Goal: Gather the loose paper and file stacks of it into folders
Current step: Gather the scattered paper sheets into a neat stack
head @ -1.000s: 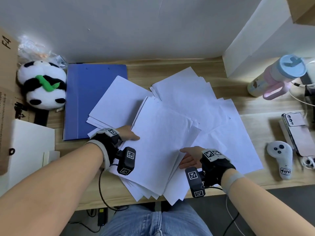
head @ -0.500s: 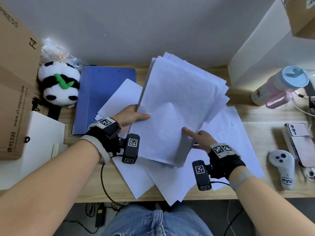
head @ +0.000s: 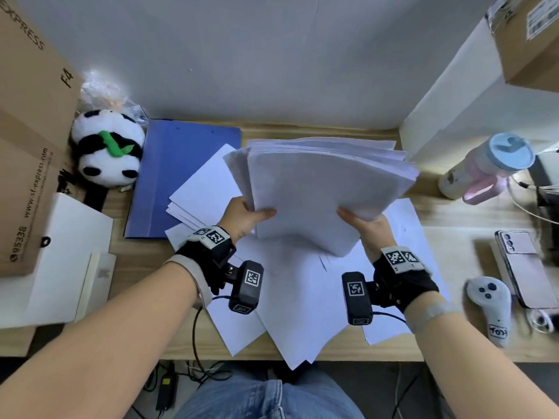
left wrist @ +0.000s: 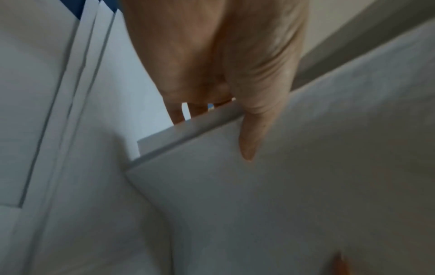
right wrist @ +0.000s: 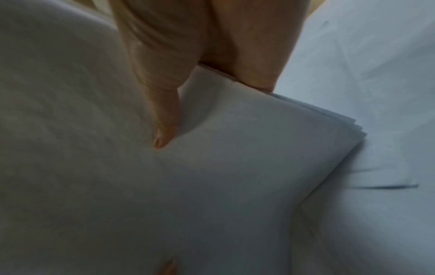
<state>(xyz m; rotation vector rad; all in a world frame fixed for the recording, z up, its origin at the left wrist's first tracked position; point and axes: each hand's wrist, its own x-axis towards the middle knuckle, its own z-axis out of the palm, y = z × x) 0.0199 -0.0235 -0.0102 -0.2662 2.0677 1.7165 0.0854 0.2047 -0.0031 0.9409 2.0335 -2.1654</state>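
Observation:
A thick stack of white paper [head: 320, 189] is held up above the desk, fanned at its far edge. My left hand [head: 246, 214] grips its left edge, thumb on top and fingers underneath, as the left wrist view shows [left wrist: 244, 119]. My right hand [head: 363, 225] grips the stack's right edge the same way, thumb pressed on the top sheet [right wrist: 164, 119]. More loose sheets [head: 302, 297] lie spread on the desk below, some overhanging its front edge. A closed blue folder [head: 178, 173] lies at the back left, partly under a few sheets [head: 205, 189].
A plush panda [head: 109, 155] and cardboard boxes [head: 27, 140] stand at left, with white boards [head: 60, 255] in front. At right are a pink and blue bottle [head: 487, 167], a phone [head: 526, 267], a white controller [head: 490, 306] and cables. A white partition [head: 453, 110] closes the right back.
The stack has been lifted off the desk and turned from tilted to nearly level. My right hand moved from under its lower edge to gripping its right edge.

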